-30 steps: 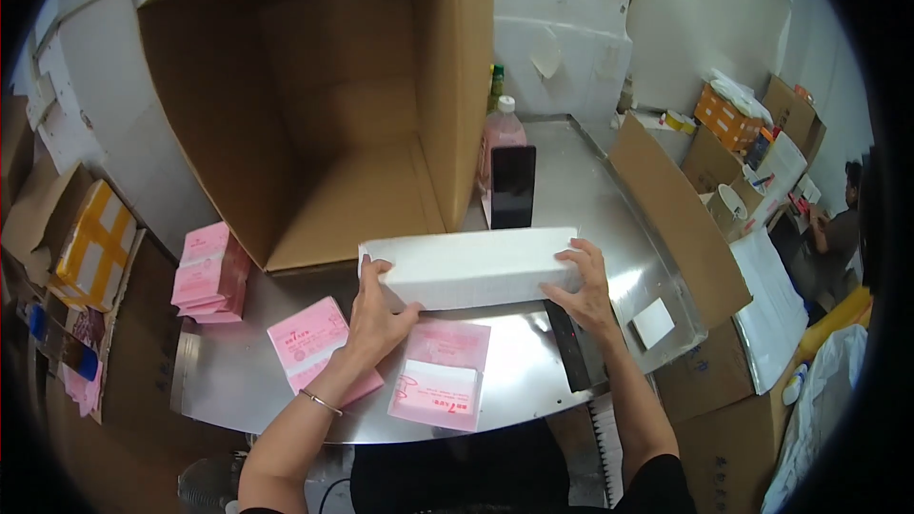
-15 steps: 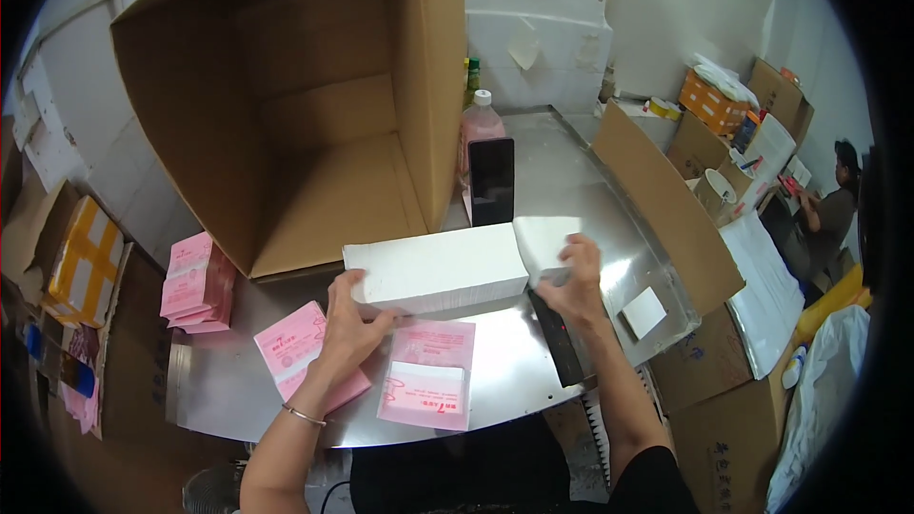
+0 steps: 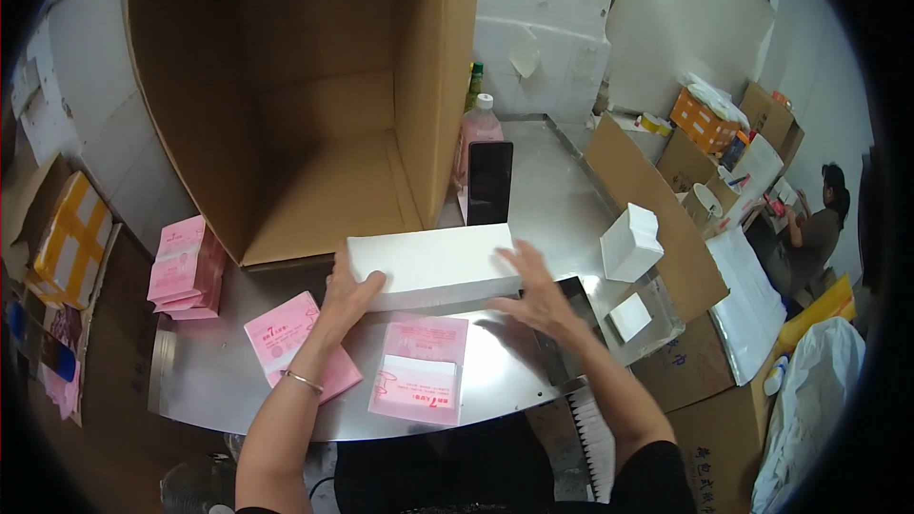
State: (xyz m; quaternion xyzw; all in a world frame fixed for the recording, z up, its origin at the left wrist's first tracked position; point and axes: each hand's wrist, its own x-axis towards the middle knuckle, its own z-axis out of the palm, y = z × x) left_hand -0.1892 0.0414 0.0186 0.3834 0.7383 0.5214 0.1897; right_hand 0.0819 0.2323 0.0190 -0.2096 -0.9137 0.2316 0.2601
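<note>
A long white block of stacked paper (image 3: 428, 262) lies across the metal table in front of the large carton. My left hand (image 3: 350, 290) grips its left end, thumb on the near side and fingers around the end. My right hand (image 3: 538, 295) is at the block's right end, thumb and fingers spread and slightly blurred; whether it touches the block I cannot tell. A shorter white paper block (image 3: 631, 243) stands to the right, by a cardboard flap. Nearer me lie a pink printed packet with white inside (image 3: 419, 371) and a slanted pink packet pile (image 3: 295, 333).
The large open carton (image 3: 324, 181) stands at the back left, with a pink packet stack (image 3: 186, 266) beside it. Behind the block are a dark phone (image 3: 489, 181) and a bottle (image 3: 484, 119). A small white block (image 3: 629, 317) lies right. Another person (image 3: 819, 228) sits far right.
The shorter paper piece at the long block's right end has moved right and now stands apart near the cardboard flap. My right hand has come back to the long block's end, let go of that piece.
</note>
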